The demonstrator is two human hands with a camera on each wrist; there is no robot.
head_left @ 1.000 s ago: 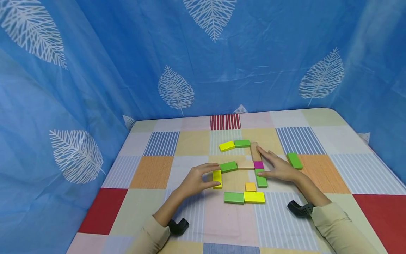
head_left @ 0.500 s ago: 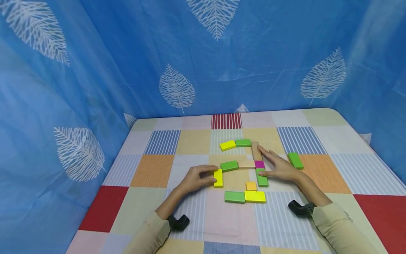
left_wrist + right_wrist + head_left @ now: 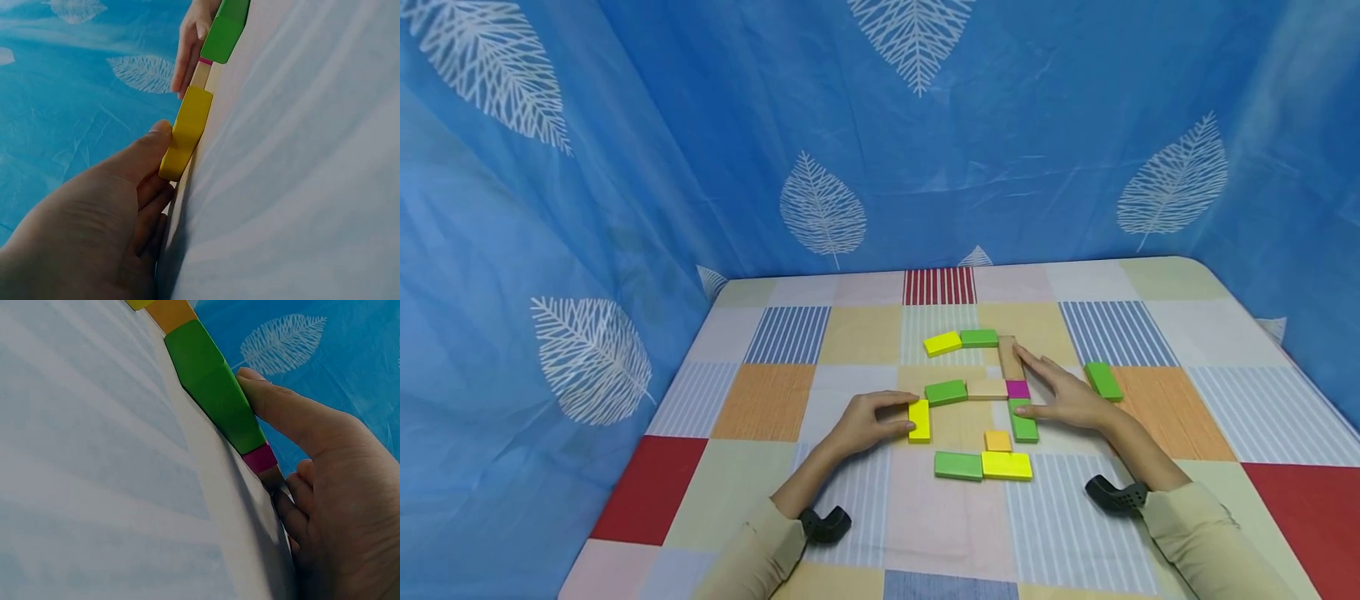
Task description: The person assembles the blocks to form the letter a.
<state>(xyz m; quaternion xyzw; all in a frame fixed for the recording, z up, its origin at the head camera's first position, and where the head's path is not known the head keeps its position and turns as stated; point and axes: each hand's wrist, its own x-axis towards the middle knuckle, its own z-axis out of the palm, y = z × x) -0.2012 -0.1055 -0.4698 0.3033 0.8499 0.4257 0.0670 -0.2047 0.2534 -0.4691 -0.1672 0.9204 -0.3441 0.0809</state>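
My left hand [image 3: 868, 423] touches the left side of an upright-lying yellow block [image 3: 920, 422]: index fingertip at its far end, thumb tip lower on its edge. In the left wrist view the thumb lies against this block. My right hand [image 3: 1067, 398] has its fingers spread, fingertips along a natural wood block [image 3: 1011, 358] and thumb on a green block [image 3: 215, 387]. A small magenta block [image 3: 1017, 389] sits between those two. From there a pale wood block [image 3: 987, 389] and a green block [image 3: 946, 392] run left toward the yellow one.
Farther back, a yellow block [image 3: 942, 343] and a green block [image 3: 979, 338] join the wood block. Nearer lie an orange block [image 3: 997, 441], a yellow block [image 3: 1007, 466] and a green block [image 3: 958, 466]. A lone green block [image 3: 1102, 381] lies right of my right hand. Blue curtains [image 3: 1000, 167] surround the patchwork-covered table.
My left thumb has slid up from the yellow block's near end to its left side, and the fingers have drawn together. The right hand stays put; the view shifts slightly.
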